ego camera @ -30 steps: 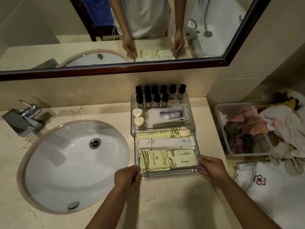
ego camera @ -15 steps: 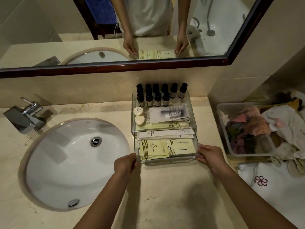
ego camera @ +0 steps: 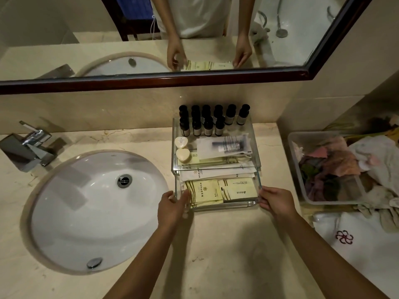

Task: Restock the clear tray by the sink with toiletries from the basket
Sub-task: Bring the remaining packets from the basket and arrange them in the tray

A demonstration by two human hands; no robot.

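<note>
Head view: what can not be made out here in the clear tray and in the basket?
- Print on the yellow sachets: too small to read.
- Rear of the lower level of the clear tray: hidden under its own upper level.
- Labels of the back-row bottles: mostly hidden by the front row, and small.
- Inside of the basket: covered by crumpled cloths; whether toiletries remain cannot be told.

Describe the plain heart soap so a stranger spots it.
Right of the sink stands the clear tray. On its upper shelf's left edge, before the dark bottles, lies the heart soap. It is plain cream; the soap behind it bears a printed label.
</note>
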